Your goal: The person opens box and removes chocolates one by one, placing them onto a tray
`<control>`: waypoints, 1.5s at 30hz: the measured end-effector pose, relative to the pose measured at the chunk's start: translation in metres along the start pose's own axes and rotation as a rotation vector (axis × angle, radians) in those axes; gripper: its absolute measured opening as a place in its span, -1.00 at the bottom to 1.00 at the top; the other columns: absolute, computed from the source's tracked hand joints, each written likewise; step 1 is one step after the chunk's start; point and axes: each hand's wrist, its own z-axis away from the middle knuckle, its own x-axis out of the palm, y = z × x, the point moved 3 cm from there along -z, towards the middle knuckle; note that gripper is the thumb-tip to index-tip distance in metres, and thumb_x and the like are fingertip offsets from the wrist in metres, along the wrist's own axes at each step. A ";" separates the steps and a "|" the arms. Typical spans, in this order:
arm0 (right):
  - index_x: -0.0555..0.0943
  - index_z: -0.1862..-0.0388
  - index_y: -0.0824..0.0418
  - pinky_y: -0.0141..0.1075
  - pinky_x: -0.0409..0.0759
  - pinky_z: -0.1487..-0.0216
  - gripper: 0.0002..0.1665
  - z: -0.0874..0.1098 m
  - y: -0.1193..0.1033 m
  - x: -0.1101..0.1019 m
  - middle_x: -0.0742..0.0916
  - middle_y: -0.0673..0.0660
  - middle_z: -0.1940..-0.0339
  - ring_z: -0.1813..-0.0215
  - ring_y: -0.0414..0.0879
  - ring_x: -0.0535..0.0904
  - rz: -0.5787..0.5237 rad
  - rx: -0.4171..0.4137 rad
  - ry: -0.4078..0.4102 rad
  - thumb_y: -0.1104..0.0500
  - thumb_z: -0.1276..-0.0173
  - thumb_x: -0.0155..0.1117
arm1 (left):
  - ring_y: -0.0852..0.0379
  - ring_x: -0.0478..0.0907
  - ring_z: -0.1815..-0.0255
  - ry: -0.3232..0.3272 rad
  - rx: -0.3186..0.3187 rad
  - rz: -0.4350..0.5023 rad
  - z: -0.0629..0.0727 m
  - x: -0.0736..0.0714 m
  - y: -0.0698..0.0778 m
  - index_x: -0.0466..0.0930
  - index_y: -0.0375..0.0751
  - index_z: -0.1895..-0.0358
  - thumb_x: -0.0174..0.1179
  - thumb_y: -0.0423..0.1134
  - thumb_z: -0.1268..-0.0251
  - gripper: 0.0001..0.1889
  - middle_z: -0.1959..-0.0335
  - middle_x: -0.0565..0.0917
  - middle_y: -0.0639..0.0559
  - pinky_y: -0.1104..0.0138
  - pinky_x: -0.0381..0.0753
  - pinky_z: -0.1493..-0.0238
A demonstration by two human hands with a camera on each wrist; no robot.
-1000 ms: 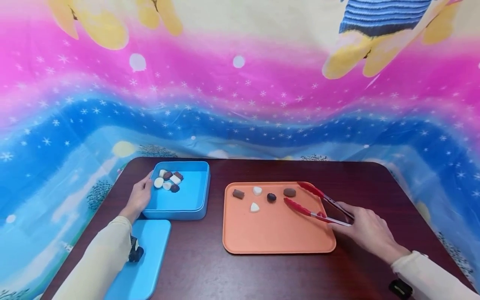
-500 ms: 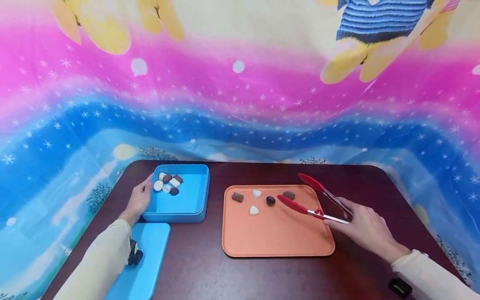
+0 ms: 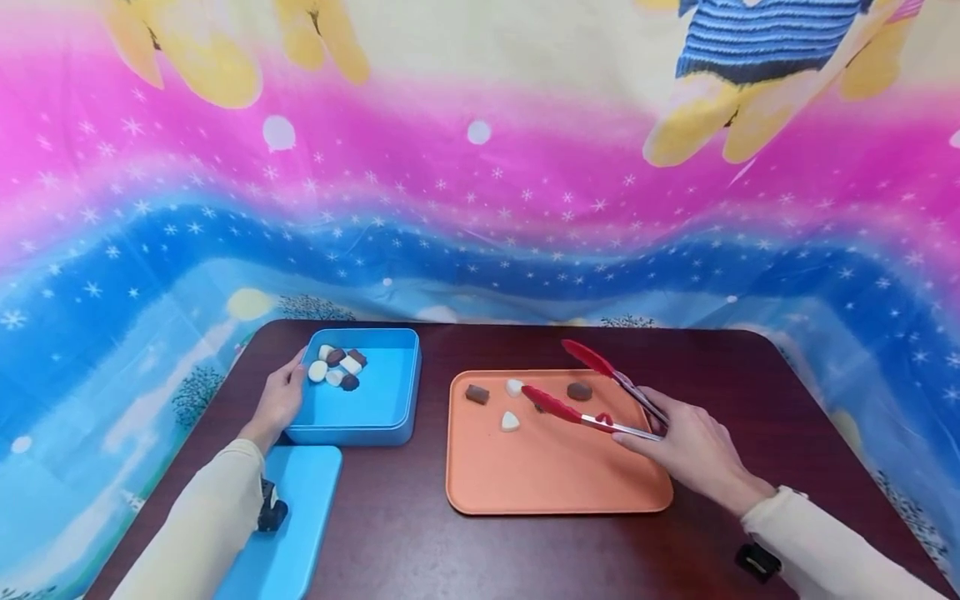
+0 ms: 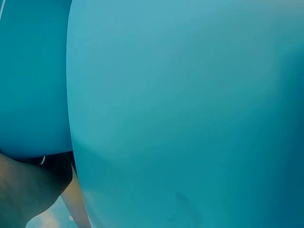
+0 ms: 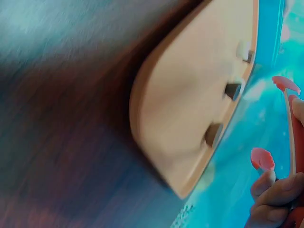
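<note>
My left hand (image 3: pixel 279 396) grips the left wall of a blue box (image 3: pixel 352 435), which holds several white and brown chocolates (image 3: pixel 350 364) at its back left. My right hand (image 3: pixel 693 442) holds red-tipped metal tongs (image 3: pixel 553 405), their arms spread with nothing between them, above an orange tray (image 3: pixel 562 483). On the tray lie a brown block-shaped chocolate (image 3: pixel 477 394), a white triangular one (image 3: pixel 510 422), a small white one (image 3: pixel 513 387) and a brown oval one (image 3: pixel 579 391). A dark round chocolate is mostly hidden behind the tongs' near tip. The left wrist view is filled mostly by blue plastic.
A flat blue lid (image 3: pixel 300 533) lies in front of the box, under the left forearm. Dark wooden table (image 3: pixel 390 517) separates box and tray. A printed cloth backdrop (image 3: pixel 480 208) hangs behind the table.
My right hand has carried the spread tongs leftward across the tray, from beside the oval chocolate to over the dark round one. My left hand and the box stay put.
</note>
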 end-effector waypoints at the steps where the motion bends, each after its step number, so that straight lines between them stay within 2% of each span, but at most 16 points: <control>1: 0.47 -0.46 0.19 -0.21 0.46 0.48 0.19 0.000 -0.003 0.002 0.72 0.13 0.37 0.35 -0.06 0.55 -0.006 -0.001 -0.006 -0.56 -0.05 0.38 | -0.39 -0.20 -0.67 -0.001 -0.003 -0.001 0.000 0.000 0.000 -0.24 -0.02 -0.66 -0.48 -0.01 -0.73 -0.42 -0.68 -0.11 -0.27 -0.31 -0.10 -0.60; 2: 0.48 -0.44 0.20 -0.22 0.45 0.50 0.17 -0.001 -0.006 0.005 0.69 0.11 0.42 0.40 -0.07 0.53 -0.013 0.001 -0.013 -0.54 -0.05 0.40 | -0.39 -0.21 -0.67 -0.002 -0.004 0.002 0.001 0.000 0.001 -0.25 0.00 -0.66 -0.49 0.00 -0.73 -0.43 -0.68 -0.12 -0.26 -0.31 -0.11 -0.60; 4: 0.50 -0.41 0.17 -0.28 0.31 0.57 0.15 -0.001 -0.011 0.009 0.53 0.03 0.60 0.53 -0.11 0.41 -0.026 0.012 -0.030 -0.55 -0.03 0.41 | -0.38 -0.21 -0.67 -0.003 -0.005 0.003 0.000 0.000 0.002 -0.25 0.01 -0.66 -0.48 0.00 -0.73 -0.43 -0.68 -0.12 -0.25 -0.31 -0.10 -0.60; 6: 0.54 -0.36 0.14 -0.30 0.21 0.61 0.12 -0.001 -0.016 0.012 0.38 -0.01 0.68 0.60 -0.13 0.30 -0.037 0.014 -0.038 -0.57 -0.01 0.40 | -0.37 -0.20 -0.68 -0.005 -0.003 0.002 -0.001 0.000 0.002 -0.25 0.02 -0.66 -0.48 0.01 -0.72 -0.43 -0.68 -0.11 -0.24 -0.30 -0.10 -0.61; 10: 0.60 -0.22 0.11 -0.32 0.17 0.63 0.10 -0.004 -0.026 0.016 0.39 -0.03 0.67 0.62 -0.15 0.26 -0.046 0.001 -0.042 -0.66 0.07 0.34 | -0.38 -0.19 -0.67 0.000 -0.006 0.004 -0.002 0.000 0.002 -0.23 -0.02 -0.66 -0.48 -0.01 -0.73 -0.43 -0.68 -0.11 -0.26 -0.29 -0.09 -0.61; 14: 0.64 -0.01 0.06 -0.34 0.18 0.65 -0.07 -0.007 -0.035 0.019 0.46 -0.03 0.63 0.62 -0.17 0.26 -0.057 -0.040 -0.033 -0.62 0.07 0.39 | -0.40 -0.18 -0.67 0.007 0.006 -0.006 -0.002 -0.001 0.002 -0.21 -0.07 -0.66 -0.48 -0.04 -0.73 -0.43 -0.67 -0.09 -0.29 -0.30 -0.10 -0.61; 17: 0.66 -0.12 0.01 -0.35 0.14 0.67 -0.09 -0.008 -0.042 0.022 0.49 -0.03 0.62 0.64 -0.18 0.23 -0.068 -0.065 -0.039 -0.57 0.03 0.42 | -0.40 -0.18 -0.67 0.006 0.018 -0.014 -0.004 -0.001 0.002 -0.21 -0.10 -0.66 -0.48 -0.05 -0.73 -0.43 -0.67 -0.09 -0.29 -0.29 -0.10 -0.61; 21: 0.57 -0.37 -0.03 -0.34 0.12 0.67 0.02 -0.009 -0.051 0.025 0.54 -0.06 0.58 0.64 -0.19 0.20 -0.081 -0.086 -0.045 -0.54 0.00 0.43 | -0.38 -0.19 -0.67 0.000 0.019 -0.013 -0.004 -0.001 0.003 -0.22 -0.11 -0.66 -0.48 -0.04 -0.73 -0.42 -0.67 -0.10 -0.26 -0.28 -0.10 -0.62; 24: 0.57 -0.37 -0.01 -0.35 0.16 0.67 0.00 -0.011 -0.060 0.027 0.61 -0.08 0.48 0.60 -0.22 0.24 -0.088 -0.119 -0.033 -0.49 -0.02 0.47 | -0.38 -0.19 -0.67 -0.004 0.019 -0.011 -0.004 -0.001 0.003 -0.23 -0.08 -0.66 -0.49 -0.03 -0.73 -0.43 -0.68 -0.11 -0.26 -0.29 -0.10 -0.62; 28: 0.65 -0.07 0.00 -0.38 0.16 0.66 -0.24 -0.014 -0.074 0.031 0.63 -0.05 0.44 0.60 -0.22 0.26 -0.098 -0.168 -0.020 -0.41 -0.01 0.54 | -0.39 -0.18 -0.67 -0.007 0.015 -0.006 -0.002 -0.002 0.002 -0.22 -0.04 -0.66 -0.49 -0.01 -0.73 -0.42 -0.68 -0.10 -0.26 -0.29 -0.09 -0.61; 30: 0.63 0.09 -0.02 -0.40 0.18 0.65 -0.36 -0.015 -0.081 0.035 0.62 -0.02 0.46 0.61 -0.22 0.26 -0.125 -0.179 -0.032 -0.35 0.00 0.58 | -0.39 -0.18 -0.67 -0.005 0.010 -0.005 -0.001 -0.002 0.001 -0.22 -0.05 -0.66 -0.49 0.00 -0.72 -0.42 -0.67 -0.10 -0.27 -0.30 -0.09 -0.61; 32: 0.62 0.16 -0.04 -0.40 0.18 0.64 -0.43 -0.016 -0.089 0.039 0.60 -0.01 0.48 0.63 -0.22 0.24 -0.158 -0.186 -0.051 -0.30 0.00 0.61 | -0.39 -0.19 -0.67 -0.006 0.008 -0.002 0.000 -0.002 0.001 -0.23 -0.06 -0.66 -0.50 0.00 -0.72 -0.42 -0.67 -0.11 -0.27 -0.30 -0.10 -0.61; 35: 0.65 0.08 -0.05 -0.40 0.22 0.63 -0.42 -0.016 -0.100 0.044 0.60 -0.03 0.46 0.61 -0.22 0.26 -0.185 -0.184 -0.076 -0.27 0.00 0.62 | -0.39 -0.20 -0.67 -0.006 0.003 0.001 0.002 -0.002 0.001 -0.24 -0.05 -0.66 -0.50 0.00 -0.72 -0.42 -0.67 -0.11 -0.27 -0.30 -0.10 -0.60; 38: 0.66 -0.12 -0.04 -0.39 0.21 0.64 -0.27 -0.017 -0.110 0.048 0.61 -0.05 0.46 0.60 -0.22 0.28 -0.179 -0.176 -0.086 -0.30 0.00 0.61 | -0.38 -0.20 -0.67 -0.009 0.004 0.009 0.002 0.000 0.001 -0.26 -0.03 -0.65 -0.50 0.00 -0.72 -0.42 -0.68 -0.12 -0.26 -0.30 -0.10 -0.61; 42: 0.56 -0.38 -0.04 -0.38 0.17 0.66 -0.05 -0.019 -0.124 0.052 0.61 -0.04 0.46 0.62 -0.22 0.27 -0.186 -0.173 -0.114 -0.34 -0.02 0.58 | -0.38 -0.20 -0.67 -0.006 0.002 0.011 0.002 0.000 0.002 -0.26 -0.01 -0.65 -0.50 0.00 -0.72 -0.43 -0.67 -0.11 -0.26 -0.29 -0.11 -0.61; 45: 0.51 -0.44 0.02 -0.38 0.13 0.66 0.02 -0.021 -0.135 0.054 0.57 -0.08 0.53 0.63 -0.23 0.23 -0.193 -0.197 -0.121 -0.37 -0.03 0.55 | -0.38 -0.20 -0.67 -0.006 0.007 0.006 0.002 -0.001 0.002 -0.24 -0.03 -0.66 -0.50 -0.01 -0.72 -0.42 -0.67 -0.11 -0.27 -0.29 -0.10 -0.61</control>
